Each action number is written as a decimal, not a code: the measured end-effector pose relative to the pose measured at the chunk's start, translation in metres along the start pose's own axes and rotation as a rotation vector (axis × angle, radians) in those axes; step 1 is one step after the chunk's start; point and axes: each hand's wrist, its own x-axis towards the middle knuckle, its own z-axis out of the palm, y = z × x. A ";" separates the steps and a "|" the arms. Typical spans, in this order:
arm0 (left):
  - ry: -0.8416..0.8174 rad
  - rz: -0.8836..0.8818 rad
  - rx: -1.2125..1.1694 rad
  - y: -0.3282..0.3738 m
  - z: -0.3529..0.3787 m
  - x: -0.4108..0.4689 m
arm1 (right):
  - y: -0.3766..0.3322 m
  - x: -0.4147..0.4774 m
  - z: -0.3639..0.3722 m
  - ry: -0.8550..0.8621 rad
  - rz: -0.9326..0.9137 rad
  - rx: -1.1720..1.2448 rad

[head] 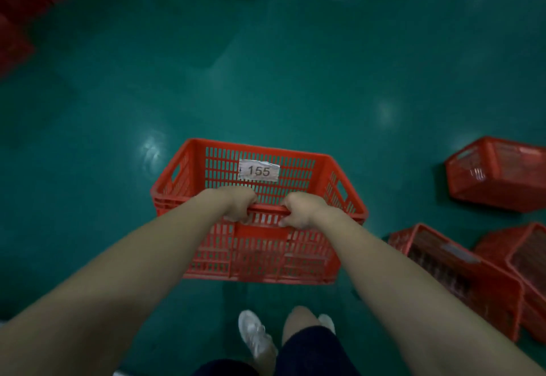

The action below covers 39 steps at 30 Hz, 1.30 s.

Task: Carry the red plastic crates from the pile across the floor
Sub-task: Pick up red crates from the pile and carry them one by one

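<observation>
Gripping the near long rim of a red crate (pixel 260 253), both of the person's bare hands are closed on it. The left grip (pixel 236 202) has its fingers curled over the top edge and down inside. The right grip (pixel 301 210) holds the same rim just beside it, its thumb lying against the outer wall below the edge. A short stretch of rim shows between the two. Both bare forearms reach forward and down from the bottom corners of the view.

The crate sits in front of the person's legs, open top up, its slotted walls and end handle holes in view. It looks to be clear of the green floor (pixel 266 80), with a shadow under its near side. A white label (pixel 258 171) printed "155" is stuck on the inside of the far wall.

Off to the right, another red crate (pixel 496 177) lies tipped on the floor, well apart from the held one. Nearer, at the lower right, two more crates (pixel 455 275) lie tipped and touching each other. Dim stacked crates (pixel 23 6) fill the upper left corner.

Below the held crate, a white shoe (pixel 254 334) stands on the floor beside a bare knee and dark shorts (pixel 310 352).
</observation>
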 end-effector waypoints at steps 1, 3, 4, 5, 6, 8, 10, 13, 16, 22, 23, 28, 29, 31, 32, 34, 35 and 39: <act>0.035 -0.018 -0.011 -0.010 -0.012 -0.008 | -0.009 0.005 -0.018 0.019 -0.024 -0.036; 0.095 -0.053 -0.033 -0.027 -0.034 -0.024 | -0.027 0.013 -0.052 0.046 -0.065 -0.098; 0.128 -0.072 -0.045 -0.036 -0.044 -0.031 | -0.035 0.018 -0.070 0.060 -0.090 -0.129; 0.157 -0.088 -0.057 -0.044 -0.055 -0.036 | -0.042 0.024 -0.086 0.072 -0.113 -0.155; 0.186 -0.102 -0.070 -0.054 -0.065 -0.040 | -0.050 0.031 -0.103 0.083 -0.135 -0.180; 0.240 -0.136 -0.093 -0.075 -0.087 -0.047 | -0.065 0.048 -0.138 0.107 -0.181 -0.241; 0.281 -0.171 -0.111 -0.093 -0.111 -0.049 | -0.077 0.065 -0.171 0.131 -0.223 -0.291; 0.344 -0.236 -0.140 -0.123 -0.155 -0.049 | -0.092 0.098 -0.228 0.169 -0.297 -0.368; 0.402 -0.303 -0.173 -0.152 -0.203 -0.046 | -0.105 0.131 -0.284 0.203 -0.369 -0.433; 0.526 -0.410 -0.212 -0.199 -0.287 -0.048 | -0.134 0.183 -0.389 0.274 -0.490 -0.542; 0.548 -0.427 -0.219 -0.209 -0.299 -0.049 | -0.141 0.191 -0.405 0.289 -0.512 -0.554; 0.618 -0.507 -0.233 -0.261 -0.345 -0.056 | -0.180 0.233 -0.465 0.332 -0.593 -0.613; 0.628 -0.513 -0.234 -0.274 -0.352 -0.057 | -0.188 0.243 -0.474 0.337 -0.608 -0.619; 0.642 -0.531 -0.243 -0.304 -0.367 -0.057 | -0.207 0.267 -0.493 0.344 -0.633 -0.632; 0.648 -0.538 -0.248 -0.321 -0.375 -0.056 | -0.218 0.281 -0.503 0.347 -0.644 -0.641; 0.657 -0.551 -0.247 -0.358 -0.392 -0.054 | -0.240 0.313 -0.523 0.358 -0.662 -0.656; 0.662 -0.555 -0.242 -0.380 -0.402 -0.054 | -0.253 0.330 -0.534 0.366 -0.667 -0.662; 0.678 -0.550 -0.234 -0.467 -0.440 -0.051 | -0.305 0.394 -0.578 0.381 -0.659 -0.674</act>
